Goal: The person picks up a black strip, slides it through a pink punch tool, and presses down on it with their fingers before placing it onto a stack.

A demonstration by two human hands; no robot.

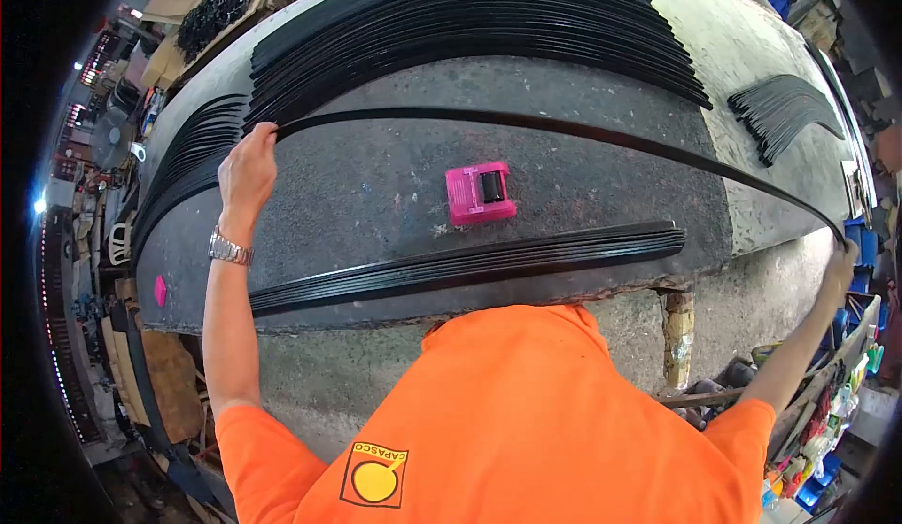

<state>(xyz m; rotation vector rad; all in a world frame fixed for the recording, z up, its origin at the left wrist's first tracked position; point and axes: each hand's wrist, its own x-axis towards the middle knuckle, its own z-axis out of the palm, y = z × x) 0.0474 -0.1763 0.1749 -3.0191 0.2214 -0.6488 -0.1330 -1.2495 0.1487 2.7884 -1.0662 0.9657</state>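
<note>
Two bare hands held a single long black strip (564, 130) stretched across a dark worktable (376, 205), one hand at each end. The left hand (247, 169) was closed on the strip's left end near the table's far left side, a metal wristwatch (230, 249) on its wrist. The right hand (839, 266) gripped the other end out past the table's right edge, arm fully extended; how tightly its fingers wrapped could not be told at that distance. The strip's long axis ran left to right across the person's front, bowing in a shallow arc and dropping toward the right hand, lifted clear of the surface along most of its length. It lay ahead of the orange-shirted body, between a large fanned stack of similar strips (470, 26) at the table's far side and a smaller bundle of strips (470, 263) lying along the near edge, parallel to it. A pink tape dispenser (480, 192) sat on the table between the held strip and the near bundle. Another small fan of strips (785, 111) lay well apart to the right.
</note>
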